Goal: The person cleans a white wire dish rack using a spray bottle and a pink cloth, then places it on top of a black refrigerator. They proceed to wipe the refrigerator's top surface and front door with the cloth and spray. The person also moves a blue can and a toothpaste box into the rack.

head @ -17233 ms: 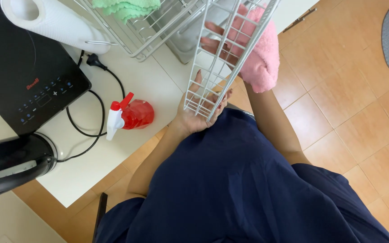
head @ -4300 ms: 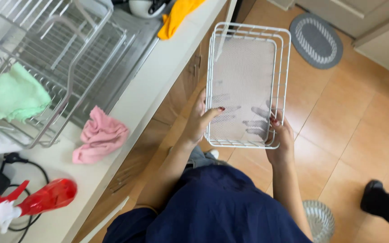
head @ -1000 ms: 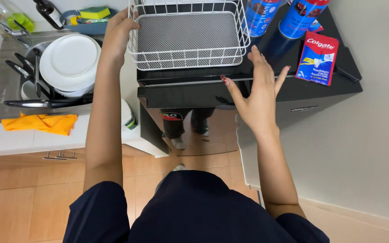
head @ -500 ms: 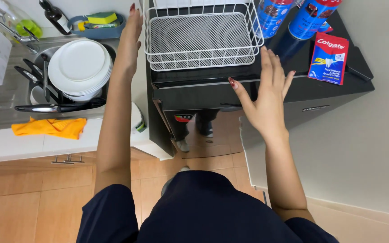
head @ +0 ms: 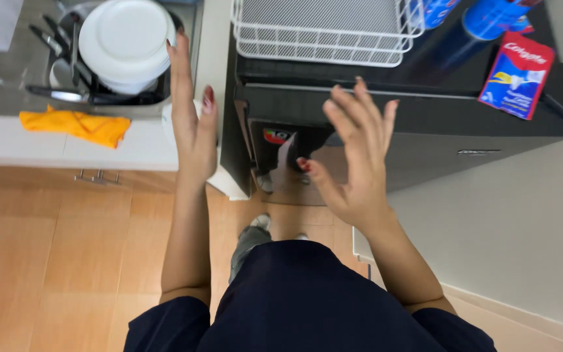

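white wire basket (head: 324,32) on black fridge (head: 425,117), beyond both open, empty hands

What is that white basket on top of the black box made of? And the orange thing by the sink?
The white basket looks like metal wire with a smooth white coating: thin, stiff bars in a grid, with fine mesh inside. The orange cloth seems soft fabric, since it lies crumpled and folded on the pale counter. Both open hands are empty.

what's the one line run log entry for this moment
left hand: open, empty | right hand: open, empty | white wire basket: on black cabinet, untouched | sink: white plates
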